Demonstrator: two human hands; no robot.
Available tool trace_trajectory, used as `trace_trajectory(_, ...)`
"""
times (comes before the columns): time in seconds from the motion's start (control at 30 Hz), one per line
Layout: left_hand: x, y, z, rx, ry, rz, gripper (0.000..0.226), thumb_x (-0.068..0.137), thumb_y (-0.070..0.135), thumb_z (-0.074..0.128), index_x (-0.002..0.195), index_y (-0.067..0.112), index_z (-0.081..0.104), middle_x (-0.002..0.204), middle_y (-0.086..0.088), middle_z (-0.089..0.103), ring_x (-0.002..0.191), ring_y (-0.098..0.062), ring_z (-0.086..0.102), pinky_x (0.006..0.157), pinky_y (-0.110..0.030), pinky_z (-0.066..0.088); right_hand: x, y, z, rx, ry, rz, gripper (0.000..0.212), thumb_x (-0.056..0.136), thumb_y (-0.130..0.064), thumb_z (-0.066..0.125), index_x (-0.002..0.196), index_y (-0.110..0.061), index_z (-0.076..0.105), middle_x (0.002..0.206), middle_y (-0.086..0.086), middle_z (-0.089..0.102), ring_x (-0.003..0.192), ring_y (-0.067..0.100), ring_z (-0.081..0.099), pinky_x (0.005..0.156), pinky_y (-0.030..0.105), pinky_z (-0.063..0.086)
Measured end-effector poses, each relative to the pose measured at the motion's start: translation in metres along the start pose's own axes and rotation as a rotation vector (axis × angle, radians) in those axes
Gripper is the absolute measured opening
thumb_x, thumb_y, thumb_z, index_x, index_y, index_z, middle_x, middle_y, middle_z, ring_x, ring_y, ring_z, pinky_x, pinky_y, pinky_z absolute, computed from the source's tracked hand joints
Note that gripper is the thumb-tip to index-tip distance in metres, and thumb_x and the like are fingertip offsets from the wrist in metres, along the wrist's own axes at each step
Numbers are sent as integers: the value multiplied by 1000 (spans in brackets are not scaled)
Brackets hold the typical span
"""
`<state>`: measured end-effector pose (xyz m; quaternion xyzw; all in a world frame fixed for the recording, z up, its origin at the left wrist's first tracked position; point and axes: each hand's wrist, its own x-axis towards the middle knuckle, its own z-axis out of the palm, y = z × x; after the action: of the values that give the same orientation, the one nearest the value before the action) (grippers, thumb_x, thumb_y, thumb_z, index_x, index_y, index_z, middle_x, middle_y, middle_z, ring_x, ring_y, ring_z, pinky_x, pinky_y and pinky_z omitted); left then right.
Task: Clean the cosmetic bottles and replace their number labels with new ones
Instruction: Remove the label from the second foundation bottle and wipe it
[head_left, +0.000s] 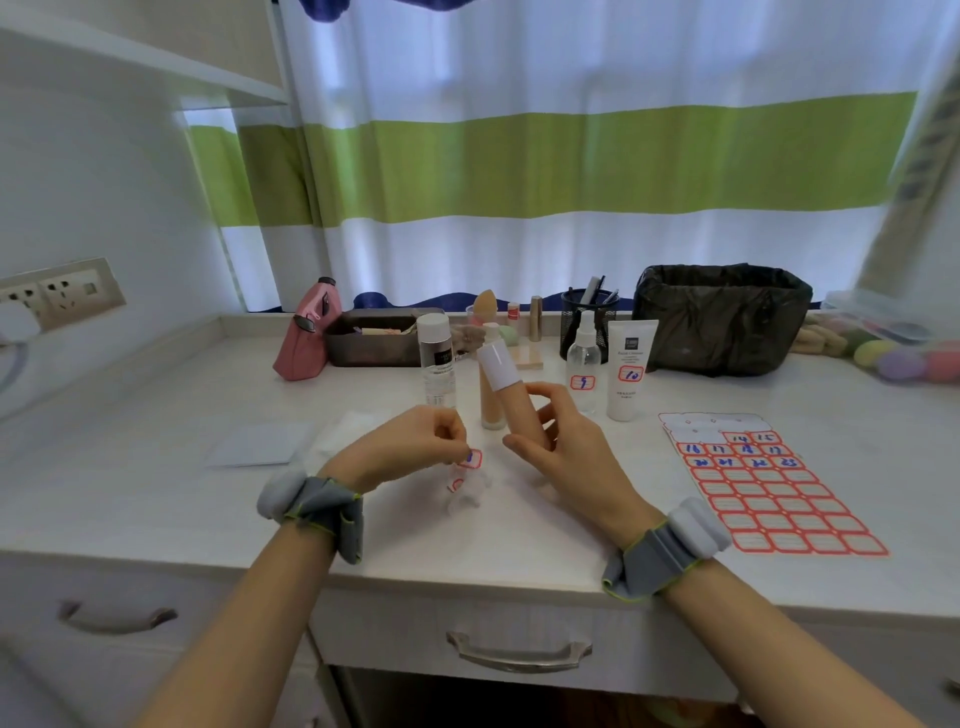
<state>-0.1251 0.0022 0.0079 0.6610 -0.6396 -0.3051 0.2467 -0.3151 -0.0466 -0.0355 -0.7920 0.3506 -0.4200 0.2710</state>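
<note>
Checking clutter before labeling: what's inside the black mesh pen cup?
Black mesh pen cup: a white comb-like tool and dark pens stick out the top. A clear spray bottle stands in front, hiding its lower part; deeper contents unseen.

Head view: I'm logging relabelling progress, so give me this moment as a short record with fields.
left hand: left hand pinches a red-bordered label
right hand: right hand grips the beige bottle, tilted, white cap up
labelled already: spray bottle and white tube each bear a label
label sheet: label sheet lies flat, right of the hands
on desk below hands: crumpled wipe
</note>
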Motion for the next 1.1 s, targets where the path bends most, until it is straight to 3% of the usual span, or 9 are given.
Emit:
trace_trajectory(0.27, 7, -15, 13, 167, 109, 48, 10, 79, 6, 66, 79, 16, 62, 72, 6, 65, 60, -2, 61, 61, -11, 48, -2, -4, 0, 6, -12, -41, 51, 86, -29, 68, 129, -30, 40, 92, -16, 53, 74, 0, 56, 64, 9, 44)
trace_trajectory(0.33, 6, -16, 9, 231, 123, 61, 2, 83, 16, 66, 82, 16, 68, 78, 7, 66, 68, -4, 59, 64, -14, 46, -1, -6, 1, 24, -11, -45, 51, 86, -29, 68, 129, -30, 40, 92, -16, 54, 74, -1, 56, 65, 9, 44)
trace_trajectory(0.43, 3, -19, 1, 223, 134, 71, 16, 89, 30, 60, 89, 18, 71, 78, 4, 65, 66, -6, 54, 58, -14, 43, 1, -10, 4, 61, -14, -27, 52, 86, -30, 68, 129, -32, 39, 93, -16, 54, 75, 0, 58, 66, 9, 46)
trace_trajectory(0.53, -4, -25, -15, 186, 269, 83, 12, 88, 29, 62, 91, 19, 67, 80, 0, 64, 64, -8, 54, 56, -15, 44, 4, -14, 8, 99, -29, -15, 51, 86, -29, 67, 129, -31, 39, 95, -11, 56, 77, 3, 58, 65, 9, 45)
trace_trajectory(0.7, -6, -46, -46, 323, 504, 43, 5, 86, 18, 64, 90, 15, 65, 82, -1, 60, 78, -17, 56, 67, -24, 42, 8, -17, 16, 118, -32, -9, 50, 86, -30, 67, 128, -30, 40, 101, -2, 59, 80, 7, 59, 65, 12, 45)
trace_trajectory(0.8, -2, -61, -58, 438, 469, -30, 10, 86, 15, 63, 95, 11, 65, 94, -6, 63, 89, -21, 58, 78, -30, 46, 7, -16, 18, 124, -26, -3, 51, 87, -29, 67, 129, -30, 40, 101, -1, 59, 80, 7, 59, 65, 12, 45)
trace_trajectory(1.0, 3, -68, -66, 501, 306, -145, 21, 82, 30, 69, 91, 11, 66, 91, -2, 61, 82, -17, 55, 66, -24, 41, 5, -14, 17, 129, -25, 1, 51, 87, -30, 66, 129, -32, 39, 100, -3, 59, 81, 8, 59, 67, 14, 46)
trace_trajectory(1.1, 5, -67, -67, 530, 282, -143, 20, 83, 28, 69, 91, 10, 69, 93, -3, 63, 84, -18, 57, 72, -26, 44, 4, -14, 18, 120, -31, -1, 51, 87, -30, 67, 129, -33, 39, 99, -7, 58, 81, 8, 59, 69, 15, 47)
